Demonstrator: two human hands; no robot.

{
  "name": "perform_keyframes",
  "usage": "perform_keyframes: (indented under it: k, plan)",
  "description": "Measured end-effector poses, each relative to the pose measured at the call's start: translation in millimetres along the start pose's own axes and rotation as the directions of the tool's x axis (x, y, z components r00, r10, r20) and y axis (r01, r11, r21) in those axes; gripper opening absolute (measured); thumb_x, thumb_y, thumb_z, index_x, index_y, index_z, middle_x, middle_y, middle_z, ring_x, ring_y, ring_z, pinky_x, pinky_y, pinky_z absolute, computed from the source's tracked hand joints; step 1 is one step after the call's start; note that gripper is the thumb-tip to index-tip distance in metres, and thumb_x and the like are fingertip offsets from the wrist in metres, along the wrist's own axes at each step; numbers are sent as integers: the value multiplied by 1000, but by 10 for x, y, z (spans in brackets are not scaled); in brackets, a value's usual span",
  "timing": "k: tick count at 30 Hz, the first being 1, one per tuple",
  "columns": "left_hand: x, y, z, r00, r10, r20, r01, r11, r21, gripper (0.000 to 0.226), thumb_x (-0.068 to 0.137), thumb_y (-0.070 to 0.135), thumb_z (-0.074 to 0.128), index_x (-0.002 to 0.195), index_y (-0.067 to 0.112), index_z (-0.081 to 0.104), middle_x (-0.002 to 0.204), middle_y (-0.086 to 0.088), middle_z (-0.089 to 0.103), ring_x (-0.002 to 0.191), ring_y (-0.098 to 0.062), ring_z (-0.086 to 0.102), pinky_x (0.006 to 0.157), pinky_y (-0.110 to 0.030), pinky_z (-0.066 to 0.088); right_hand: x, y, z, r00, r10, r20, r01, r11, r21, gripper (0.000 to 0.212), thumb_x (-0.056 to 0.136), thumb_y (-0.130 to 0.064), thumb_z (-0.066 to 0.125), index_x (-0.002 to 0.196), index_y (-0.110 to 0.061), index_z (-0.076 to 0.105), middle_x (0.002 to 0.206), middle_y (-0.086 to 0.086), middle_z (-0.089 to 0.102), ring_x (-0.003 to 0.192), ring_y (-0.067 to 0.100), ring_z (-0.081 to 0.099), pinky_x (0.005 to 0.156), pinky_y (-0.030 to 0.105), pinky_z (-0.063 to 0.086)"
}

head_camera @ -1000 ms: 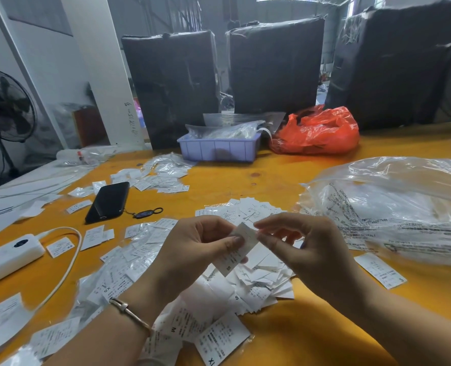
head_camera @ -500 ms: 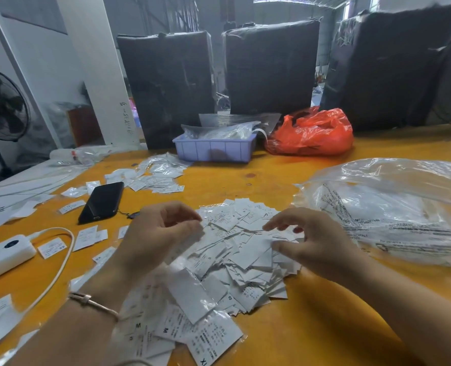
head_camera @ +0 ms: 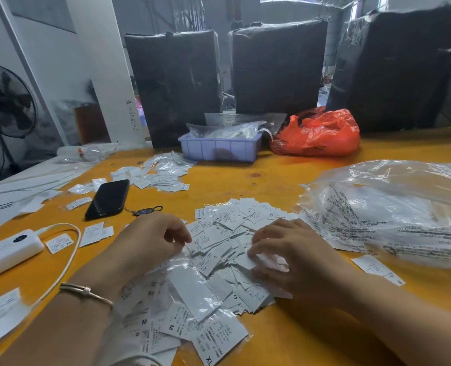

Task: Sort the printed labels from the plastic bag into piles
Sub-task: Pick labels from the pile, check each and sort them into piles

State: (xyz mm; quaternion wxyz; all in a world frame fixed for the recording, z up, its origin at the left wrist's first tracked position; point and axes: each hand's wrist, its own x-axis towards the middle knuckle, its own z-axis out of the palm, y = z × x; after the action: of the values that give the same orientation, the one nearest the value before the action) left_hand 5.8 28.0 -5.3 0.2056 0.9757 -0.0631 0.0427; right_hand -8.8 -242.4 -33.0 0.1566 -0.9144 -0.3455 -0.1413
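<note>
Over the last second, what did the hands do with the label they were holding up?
Both hands came down from holding one label between them. The left hand now rests at the left edge of the central label pile, fingers curled, and the right hand presses on its right side. The single label is no longer held up. Phone, purple tray and clear bag stayed put.

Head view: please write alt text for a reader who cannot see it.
Two hands, the left hand and the right hand, rest on a heap of small white printed labels on a yellow table. A large clear plastic bag of labels lies at right; a black phone lies at left.
</note>
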Motion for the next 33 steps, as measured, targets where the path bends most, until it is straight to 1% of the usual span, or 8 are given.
perform_keyframes:
  k: [9, 13, 16, 18, 24, 27, 30, 33]
  plan:
    - [27, -57, -4, 997, -5, -81, 11, 997, 74, 46, 89, 1, 60, 76, 45, 63, 92, 23, 61, 86, 6, 52, 64, -12, 37, -4, -59, -21, 967, 68, -247, 3, 960, 279, 6, 84, -13, 72, 84, -18, 75, 95, -10, 72, 93, 9, 64, 80, 34, 51]
    - [-5, 137, 93, 980, 110, -165, -117, 993, -33, 45, 94, -1, 52, 89, 42, 66, 112, 10, 63, 102, -6, 54, 87, -30, 48, -2, -32, -117, 939, 292, -179, -69, 672, 738, 19, 84, -3, 69, 73, -18, 73, 80, -2, 73, 79, 8, 66, 73, 33, 54]
    - [-84, 346, 178, 956, 242, -168, -283, 914, -291, 13, 95, 27, 61, 97, 34, 71, 99, 20, 70, 97, 4, 61, 90, -29, 52, 6, -33, -134, 942, 328, -69, -99, 470, 877, 30, 86, 1, 63, 72, -24, 74, 72, -4, 72, 68, 3, 62, 60, 18, 48]
    - [-132, 457, 198, 958, 273, -90, -282, 840, -463, 23, 91, 46, 60, 100, 30, 72, 93, 17, 73, 95, 1, 65, 86, -29, 54, 15, -51, -119, 945, 328, -3, -146, 428, 892, 30, 88, -2, 61, 77, -26, 74, 74, -1, 71, 70, 5, 61, 62, 18, 47]
    - [-213, 602, 270, 939, 343, -20, -274, 713, -645, 18, 81, 27, 76, 90, 12, 73, 87, -3, 74, 79, -12, 69, 70, -22, 55, 31, -108, -20, 967, 246, 63, -168, 433, 886, 30, 92, -5, 57, 119, -19, 57, 92, 18, 72, 86, 34, 66, 78, 49, 51]
    - [-201, 595, 300, 943, 329, -59, -285, 699, -656, 13, 83, 15, 77, 87, 4, 71, 84, -9, 73, 79, -23, 68, 69, -27, 52, 19, -104, -35, 972, 236, -5, -126, 538, 833, 30, 91, -8, 61, 119, -19, 57, 78, 14, 69, 74, 30, 65, 69, 46, 51]
    - [-190, 540, 296, 961, 277, -28, -215, 675, -705, 18, 80, 14, 74, 87, -1, 67, 85, -15, 73, 74, -22, 66, 68, -29, 50, -38, 60, -127, 907, 307, -288, -165, 888, 428, 18, 86, -10, 65, 101, -20, 67, 57, 0, 62, 50, 15, 56, 50, 34, 47]
    - [-170, 490, 307, 968, 252, -5, -186, 698, -692, 6, 85, -1, 70, 86, -2, 64, 84, -10, 75, 73, -13, 68, 65, -22, 52, -68, 267, -308, 816, 412, -407, -445, 895, 14, 13, 82, -8, 58, 81, -16, 69, 61, -3, 63, 58, 19, 58, 52, 27, 43]
